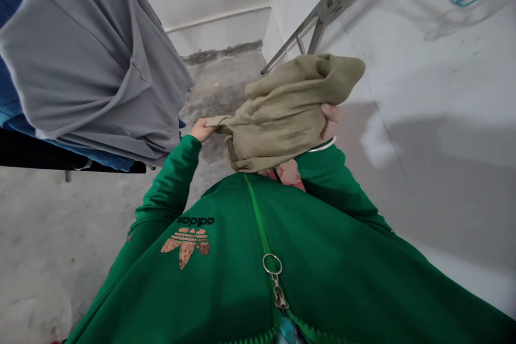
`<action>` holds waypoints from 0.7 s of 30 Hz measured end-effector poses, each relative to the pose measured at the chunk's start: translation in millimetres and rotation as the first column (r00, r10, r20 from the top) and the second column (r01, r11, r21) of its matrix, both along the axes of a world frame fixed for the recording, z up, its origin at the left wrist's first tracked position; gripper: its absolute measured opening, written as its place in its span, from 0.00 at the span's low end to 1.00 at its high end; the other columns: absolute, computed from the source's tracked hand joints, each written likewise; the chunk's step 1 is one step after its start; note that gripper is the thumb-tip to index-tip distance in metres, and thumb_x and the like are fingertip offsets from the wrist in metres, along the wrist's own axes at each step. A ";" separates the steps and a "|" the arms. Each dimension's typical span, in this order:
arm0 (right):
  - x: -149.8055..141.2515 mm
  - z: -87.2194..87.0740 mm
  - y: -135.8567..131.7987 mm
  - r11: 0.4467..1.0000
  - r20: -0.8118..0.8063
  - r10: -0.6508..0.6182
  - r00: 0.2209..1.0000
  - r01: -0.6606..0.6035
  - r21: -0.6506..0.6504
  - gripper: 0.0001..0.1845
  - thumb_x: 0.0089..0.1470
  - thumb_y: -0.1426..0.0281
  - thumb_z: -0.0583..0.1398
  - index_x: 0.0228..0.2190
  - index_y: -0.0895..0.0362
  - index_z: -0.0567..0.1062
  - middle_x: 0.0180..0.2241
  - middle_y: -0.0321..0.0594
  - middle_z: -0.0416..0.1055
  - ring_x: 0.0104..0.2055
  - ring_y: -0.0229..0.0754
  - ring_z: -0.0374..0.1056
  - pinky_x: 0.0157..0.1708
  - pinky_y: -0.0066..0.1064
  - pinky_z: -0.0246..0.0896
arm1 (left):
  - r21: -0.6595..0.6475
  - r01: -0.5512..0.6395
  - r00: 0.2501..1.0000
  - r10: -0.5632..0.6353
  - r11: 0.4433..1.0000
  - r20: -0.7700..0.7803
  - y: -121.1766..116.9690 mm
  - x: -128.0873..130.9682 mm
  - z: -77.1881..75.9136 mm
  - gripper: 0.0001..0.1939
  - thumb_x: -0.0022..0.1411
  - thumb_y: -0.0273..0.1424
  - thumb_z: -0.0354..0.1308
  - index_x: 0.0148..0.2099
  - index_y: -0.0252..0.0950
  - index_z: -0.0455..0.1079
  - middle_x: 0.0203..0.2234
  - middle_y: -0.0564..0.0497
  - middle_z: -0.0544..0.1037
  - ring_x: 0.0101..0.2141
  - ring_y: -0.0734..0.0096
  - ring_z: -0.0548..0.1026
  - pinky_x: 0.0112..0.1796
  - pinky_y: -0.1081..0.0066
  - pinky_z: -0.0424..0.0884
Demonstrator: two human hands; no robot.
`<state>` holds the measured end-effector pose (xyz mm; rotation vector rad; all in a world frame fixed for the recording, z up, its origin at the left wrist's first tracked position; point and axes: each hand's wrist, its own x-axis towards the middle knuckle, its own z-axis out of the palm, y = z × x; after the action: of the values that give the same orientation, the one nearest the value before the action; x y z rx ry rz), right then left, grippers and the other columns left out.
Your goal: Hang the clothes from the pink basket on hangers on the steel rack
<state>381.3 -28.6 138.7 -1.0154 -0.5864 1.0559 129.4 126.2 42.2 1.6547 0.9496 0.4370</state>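
Khaki cloth (286, 113) is held bunched at 12 o'clock above a green track jacket (258, 247), its edge pinched narrowly by the left hand (200, 130) while the right hand (331, 121) grips the far side, fingers hidden behind the folds. Grey fabric (88, 54) hangs at 10 o'clock; a metal frame (326, 11) stands at 1 o'clock.
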 end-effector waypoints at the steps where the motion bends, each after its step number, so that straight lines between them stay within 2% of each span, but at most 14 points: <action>1: 6.1 -3.6 2.4 0.998 -0.043 -0.035 0.998 0.037 0.046 0.20 0.31 0.57 0.59 0.30 0.52 0.74 0.37 0.45 0.76 0.57 0.56 0.62 0.58 0.52 0.56 | -0.035 -0.026 0.999 0.027 0.999 0.019 3.8 -11.5 11.3 0.17 0.43 0.41 0.65 0.34 0.34 0.75 0.34 0.43 0.81 0.46 0.48 0.76 0.54 0.46 0.66; 3: 19.0 -13.0 10.7 0.991 -0.073 -0.077 0.994 0.084 0.106 0.19 0.32 0.60 0.61 0.32 0.53 0.75 0.38 0.43 0.76 0.56 0.53 0.63 0.60 0.48 0.55 | -0.136 -0.026 0.999 0.030 0.990 0.034 4.0 -32.0 34.9 0.18 0.41 0.40 0.67 0.33 0.34 0.75 0.31 0.43 0.81 0.43 0.45 0.77 0.52 0.44 0.68; 5: 31.9 -26.3 23.8 0.990 -0.034 -0.048 0.998 0.052 0.131 0.23 0.35 0.62 0.62 0.37 0.54 0.75 0.41 0.42 0.76 0.54 0.50 0.64 0.60 0.47 0.54 | -0.220 -0.026 0.995 0.046 0.975 0.084 -4.6 -44.7 56.7 0.19 0.41 0.41 0.67 0.34 0.34 0.75 0.30 0.42 0.81 0.42 0.43 0.78 0.49 0.45 0.71; 8: 47.5 -53.4 46.1 1.000 0.219 -0.021 0.976 0.015 0.026 0.29 0.37 0.67 0.64 0.45 0.58 0.71 0.47 0.45 0.73 0.51 0.47 0.65 0.60 0.46 0.53 | -0.226 -0.077 0.973 0.123 0.971 0.197 -22.9 -44.6 81.7 0.23 0.51 0.49 0.60 0.39 0.35 0.73 0.34 0.42 0.81 0.49 0.44 0.75 0.48 0.48 0.73; 10: 50.3 -71.4 55.6 0.991 0.476 0.019 0.879 0.048 -0.127 0.33 0.37 0.70 0.64 0.48 0.60 0.68 0.47 0.48 0.72 0.51 0.47 0.65 0.60 0.46 0.53 | -0.259 -0.141 0.938 0.213 0.955 0.273 -32.5 -34.3 95.3 0.26 0.58 0.53 0.49 0.43 0.38 0.72 0.38 0.44 0.80 0.54 0.48 0.71 0.50 0.49 0.73; 12: 42.5 -81.8 56.0 0.974 0.650 0.079 0.756 0.079 -0.210 0.35 0.40 0.71 0.64 0.52 0.61 0.66 0.46 0.49 0.71 0.51 0.48 0.66 0.59 0.47 0.55 | -0.328 -0.164 0.910 0.271 0.930 0.314 -39.4 -20.5 109.7 0.29 0.62 0.55 0.41 0.47 0.40 0.71 0.41 0.46 0.80 0.57 0.52 0.69 0.50 0.51 0.73; 14: 23.1 -79.3 46.3 0.984 0.723 0.072 0.687 0.070 -0.165 0.34 0.45 0.68 0.63 0.55 0.57 0.63 0.47 0.47 0.70 0.50 0.48 0.67 0.57 0.47 0.58 | -0.384 -0.159 0.884 0.304 0.910 0.354 -45.2 -7.0 125.0 0.29 0.65 0.54 0.37 0.50 0.42 0.69 0.44 0.49 0.79 0.57 0.55 0.69 0.49 0.52 0.75; 17: -20.2 -52.3 20.2 1.000 0.756 -0.019 0.655 0.010 0.016 0.28 0.52 0.63 0.60 0.54 0.54 0.63 0.47 0.45 0.69 0.48 0.45 0.67 0.55 0.42 0.61 | -0.415 -0.179 0.824 0.367 0.892 0.433 -54.4 10.5 143.3 0.29 0.68 0.51 0.34 0.51 0.40 0.68 0.48 0.49 0.76 0.55 0.57 0.70 0.48 0.56 0.76; 19: -49.6 -30.7 4.8 0.993 0.775 -0.044 0.630 -0.055 0.101 0.24 0.54 0.61 0.58 0.51 0.53 0.64 0.45 0.45 0.69 0.45 0.44 0.67 0.52 0.40 0.63 | -0.414 -0.219 0.789 0.410 0.883 0.457 -61.9 21.2 149.0 0.31 0.68 0.52 0.33 0.52 0.38 0.67 0.49 0.47 0.76 0.54 0.59 0.71 0.49 0.58 0.75; 21: -73.1 -18.3 -1.7 0.985 0.807 -0.062 0.588 -0.094 0.145 0.24 0.54 0.59 0.59 0.50 0.54 0.64 0.44 0.47 0.69 0.44 0.45 0.67 0.50 0.40 0.65 | -0.414 -0.252 0.771 0.440 0.875 0.460 -70.9 32.1 149.7 0.33 0.66 0.54 0.34 0.53 0.36 0.67 0.47 0.46 0.76 0.54 0.60 0.71 0.50 0.61 0.74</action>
<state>308.2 -30.3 120.4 -1.3249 -1.4230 0.4693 161.6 55.4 192.0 0.9516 0.8362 0.9009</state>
